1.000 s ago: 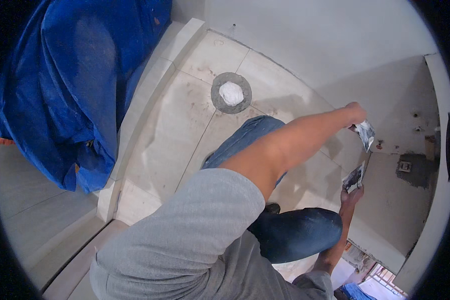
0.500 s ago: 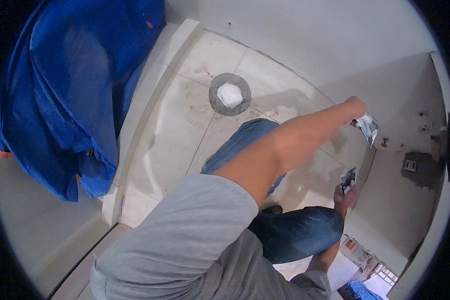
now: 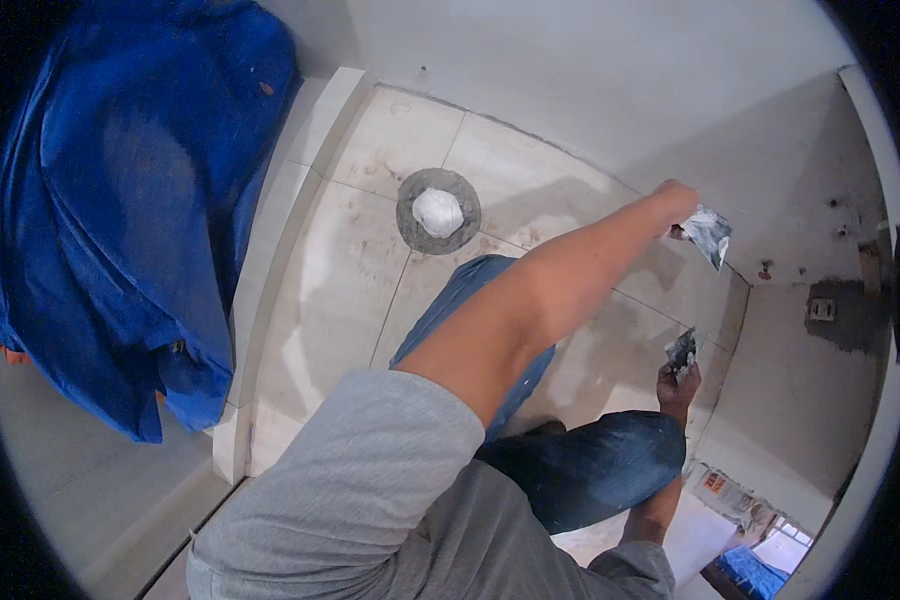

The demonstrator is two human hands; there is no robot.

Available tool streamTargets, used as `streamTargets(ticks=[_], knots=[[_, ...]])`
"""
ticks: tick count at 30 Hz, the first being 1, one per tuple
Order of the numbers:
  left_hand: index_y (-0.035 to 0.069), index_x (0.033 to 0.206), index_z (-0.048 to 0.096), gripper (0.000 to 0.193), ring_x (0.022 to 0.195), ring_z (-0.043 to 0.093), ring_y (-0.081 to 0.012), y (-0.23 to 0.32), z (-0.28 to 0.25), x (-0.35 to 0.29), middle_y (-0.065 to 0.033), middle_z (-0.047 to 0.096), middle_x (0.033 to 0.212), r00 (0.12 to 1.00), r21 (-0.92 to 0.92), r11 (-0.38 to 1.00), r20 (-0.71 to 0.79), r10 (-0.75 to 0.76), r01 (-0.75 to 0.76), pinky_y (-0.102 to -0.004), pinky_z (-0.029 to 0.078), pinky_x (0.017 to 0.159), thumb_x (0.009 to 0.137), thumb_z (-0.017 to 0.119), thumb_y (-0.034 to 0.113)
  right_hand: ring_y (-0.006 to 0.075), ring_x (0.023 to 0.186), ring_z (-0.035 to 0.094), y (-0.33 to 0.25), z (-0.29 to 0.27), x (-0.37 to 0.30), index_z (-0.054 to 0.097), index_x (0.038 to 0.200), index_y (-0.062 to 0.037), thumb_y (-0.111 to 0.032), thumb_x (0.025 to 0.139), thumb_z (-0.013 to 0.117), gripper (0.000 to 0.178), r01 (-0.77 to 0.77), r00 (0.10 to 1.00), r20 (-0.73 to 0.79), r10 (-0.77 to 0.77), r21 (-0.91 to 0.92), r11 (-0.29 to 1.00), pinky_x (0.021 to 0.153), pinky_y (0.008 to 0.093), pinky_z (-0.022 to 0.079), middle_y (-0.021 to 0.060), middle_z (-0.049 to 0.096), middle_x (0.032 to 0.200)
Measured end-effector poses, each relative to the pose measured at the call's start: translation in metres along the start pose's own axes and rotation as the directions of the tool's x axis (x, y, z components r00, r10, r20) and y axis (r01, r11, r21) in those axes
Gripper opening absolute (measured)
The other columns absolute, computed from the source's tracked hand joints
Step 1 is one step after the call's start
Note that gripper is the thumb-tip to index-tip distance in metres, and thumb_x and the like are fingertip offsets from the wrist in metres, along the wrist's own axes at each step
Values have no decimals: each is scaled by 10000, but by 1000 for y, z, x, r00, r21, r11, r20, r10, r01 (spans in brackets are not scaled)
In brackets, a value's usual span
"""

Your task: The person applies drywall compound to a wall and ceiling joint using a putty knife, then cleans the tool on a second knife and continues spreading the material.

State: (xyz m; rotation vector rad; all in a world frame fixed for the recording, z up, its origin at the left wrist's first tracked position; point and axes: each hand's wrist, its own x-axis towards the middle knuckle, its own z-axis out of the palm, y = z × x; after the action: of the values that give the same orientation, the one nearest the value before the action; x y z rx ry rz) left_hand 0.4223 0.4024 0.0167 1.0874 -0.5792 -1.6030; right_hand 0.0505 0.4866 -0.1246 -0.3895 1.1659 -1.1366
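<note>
The person squats before me on cream floor tiles, one flat tool in each hand. The left hand, on the outstretched arm, is closed around a broad, silvery metal blade smeared with white, held out near the corner where the pale plastered wall meets the floor. The right hand, beyond the dark blue denim knee, is curled about a smaller, dark metal blade with whitish smears. Over the past second the gap between the blades has widened, and the left one lies farther from the red-ringed pipe stub. The smaller blade now shows less of its face. In my judgement the tools are therefore being handled separately at this instant; whether either touches a surface cannot be told. The round grey floor patch, with its white lump, lies well apart.
</note>
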Motion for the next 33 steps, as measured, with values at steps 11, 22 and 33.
streamTargets(ticks=[11,22,33], knots=[[35,708,603,210,535,579,-212,0,-5,2,-117,594,679,998,243,968,14,66,-67,-393,460,421,833,438,70,126,825,577,-4,-22,4,576,1007,-84,-224,879,535,194,8,995,103,-6,-24,1000,644,257,478,16,620,914],[70,698,626,198,529,572,-176,-16,6,21,-89,594,648,1000,166,986,7,21,-22,-331,423,382,823,475,97,133,736,572,-19,-31,2,590,978,-113,-233,861,537,176,11,997,73,-6,-63,998,595,282,463,1,628,869],[38,704,623,196,508,548,-183,-23,14,10,-99,591,656,997,363,928,27,76,-81,-346,425,382,821,471,80,126,733,585,-21,-49,9,603,975,-151,-271,858,547,176,-29,994,102,34,-50,998,583,282,464,-19,646,881]])
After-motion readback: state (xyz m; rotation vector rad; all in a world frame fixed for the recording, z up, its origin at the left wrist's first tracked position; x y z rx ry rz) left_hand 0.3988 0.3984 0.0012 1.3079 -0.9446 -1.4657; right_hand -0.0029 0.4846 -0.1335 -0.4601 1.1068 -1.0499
